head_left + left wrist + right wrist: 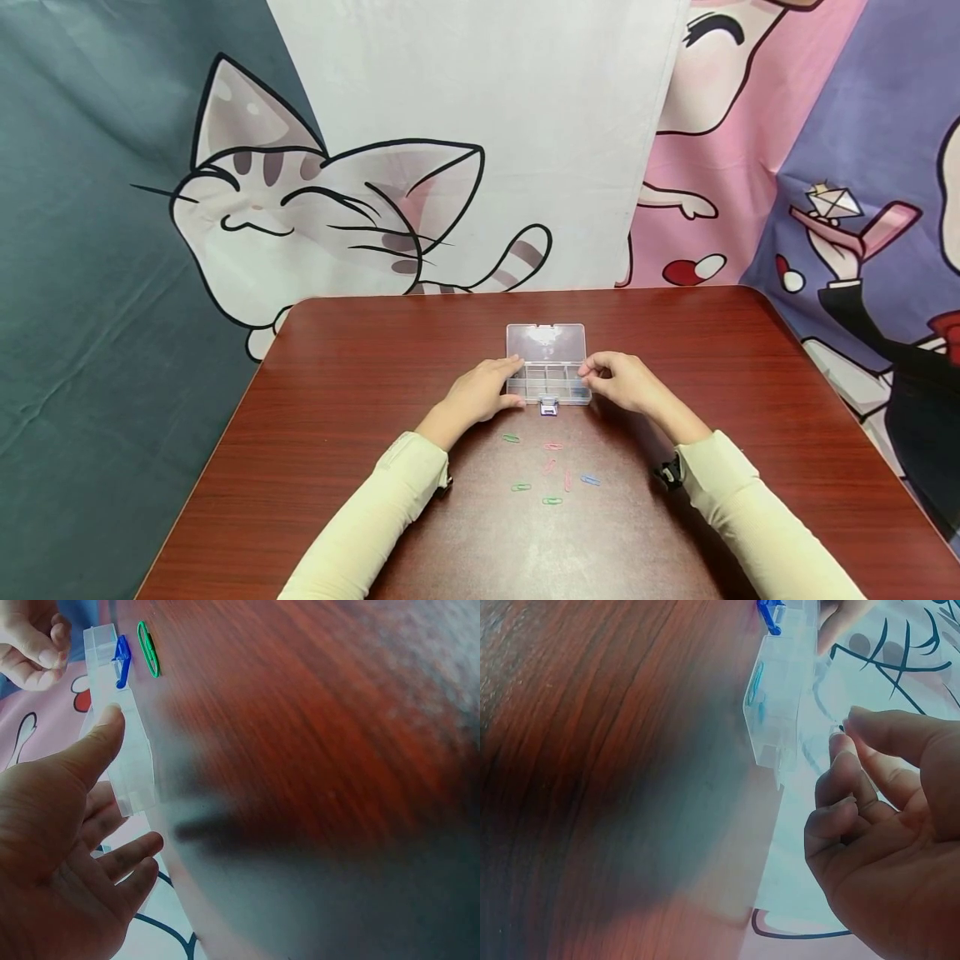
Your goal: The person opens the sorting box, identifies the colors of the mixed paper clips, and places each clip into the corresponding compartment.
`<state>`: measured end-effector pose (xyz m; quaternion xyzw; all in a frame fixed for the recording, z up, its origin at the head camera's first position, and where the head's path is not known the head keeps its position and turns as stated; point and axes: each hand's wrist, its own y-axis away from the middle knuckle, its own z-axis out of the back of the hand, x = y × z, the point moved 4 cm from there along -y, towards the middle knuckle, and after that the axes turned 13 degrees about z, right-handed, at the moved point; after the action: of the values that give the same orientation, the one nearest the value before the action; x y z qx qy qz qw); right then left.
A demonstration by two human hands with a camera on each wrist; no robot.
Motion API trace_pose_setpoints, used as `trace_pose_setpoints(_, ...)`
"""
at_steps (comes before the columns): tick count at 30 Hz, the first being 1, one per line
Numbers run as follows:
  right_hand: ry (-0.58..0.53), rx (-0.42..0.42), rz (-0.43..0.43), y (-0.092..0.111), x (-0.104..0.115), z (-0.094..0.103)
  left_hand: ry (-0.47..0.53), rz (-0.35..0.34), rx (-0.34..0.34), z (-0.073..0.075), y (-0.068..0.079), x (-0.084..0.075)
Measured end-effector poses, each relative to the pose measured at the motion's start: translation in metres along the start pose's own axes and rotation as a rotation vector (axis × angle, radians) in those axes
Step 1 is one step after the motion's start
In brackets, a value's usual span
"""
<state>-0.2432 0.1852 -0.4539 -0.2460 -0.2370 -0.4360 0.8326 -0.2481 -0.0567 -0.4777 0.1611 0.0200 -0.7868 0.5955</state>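
Note:
A clear plastic compartment box [551, 388] sits on the table, its lid [545, 343] raised at the back. My left hand [480, 390] grips the box's left end, thumb at the front and fingers toward the back. Over the right-end compartments, my right hand [618, 379] pinches a small dark thing [841, 727] between thumb and fingertip; most of it is hidden. A bluish-green paper clip [756, 684] shows through the box wall. In front of the box lie several loose clips, among them a green paper clip [511, 438], a pink paper clip [567, 482] and a blue paper clip [591, 480].
A blue latch [549, 407] hangs open at the box's front. The reddish-brown table [360, 350] reaches back to a printed cloth [480, 75] with cartoon figures. Both forearms lie on either side of the loose clips.

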Motion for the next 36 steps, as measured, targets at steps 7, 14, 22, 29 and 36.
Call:
trace_pose_setpoints(7, -0.013, -0.001, -0.01, 0.001, -0.001, 0.0, 0.006, -0.001, 0.004, 0.001, 0.0, 0.0)
trace_pose_setpoints(14, -0.023, 0.001, 0.011, 0.006, 0.001, 0.0, 0.008, -0.002, -0.006, 0.0, 0.0, 0.0)
trace_pose_setpoints(22, -0.023, 0.015, 0.03, 0.014, 0.004, 0.001, 0.011, -0.003, -0.01, -0.001, -0.001, 0.001)
trace_pose_setpoints(29, -0.029, 0.026, 0.037, 0.023, 0.006, -0.001, 0.009, 0.004, -0.003, -0.001, 0.0, 0.0)
trace_pose_setpoints(36, -0.047, 0.041, 0.02, 0.035, 0.008, -0.003, 0.005, 0.002, -0.004, -0.002, 0.0, 0.001)
